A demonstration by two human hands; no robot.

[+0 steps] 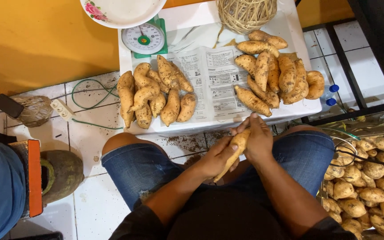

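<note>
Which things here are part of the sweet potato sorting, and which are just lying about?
In use: sweet potato in both hands, left, right; two sorted piles; kitchen scale; unsorted heap.

Lying about: power strip, green cable, wicker basket, floral plate.

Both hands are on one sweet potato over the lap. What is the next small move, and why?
Probably set the sweet potato on the right pile. The left hand and right hand hold it just below the table edge, and that pile lies right above the right hand; the left pile is farther. Which pile suits it I cannot tell.
</note>
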